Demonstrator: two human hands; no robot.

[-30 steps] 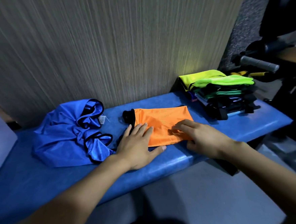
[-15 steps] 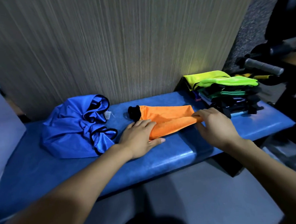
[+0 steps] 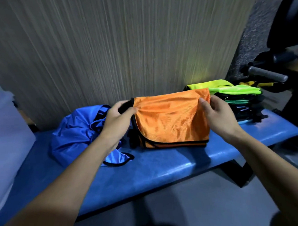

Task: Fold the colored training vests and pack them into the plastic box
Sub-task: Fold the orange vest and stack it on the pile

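A grey striated wall panel [image 3: 105, 50] is filling the background, and the blue padded counter [image 3: 148, 167] is running along its foot from left to right. At the far left edge a pale translucent plastic box [image 3: 3, 140] is showing, blurred and only partly in frame. A crumpled blue vest [image 3: 75, 134] with black trim is lying on the left part of the counter, one edge spilling toward the front. The folded orange vest [image 3: 171, 121], edged in black, is hanging upright over the middle of the counter, its lower edge touching or just above the padding. On the right end a stack of folded vests [image 3: 239, 99] is sitting, yellow and bright green layers on top and darker ones beneath. Dark exercise equipment with a grey handle [image 3: 267, 74] is standing beyond the stack. The left hand [image 3: 117, 116] is pinching the orange vest's upper left corner at the black trim, thumb over the cloth. The right hand [image 3: 215, 110] is pinching the upper right corner, thumb in front and fingers curled behind.
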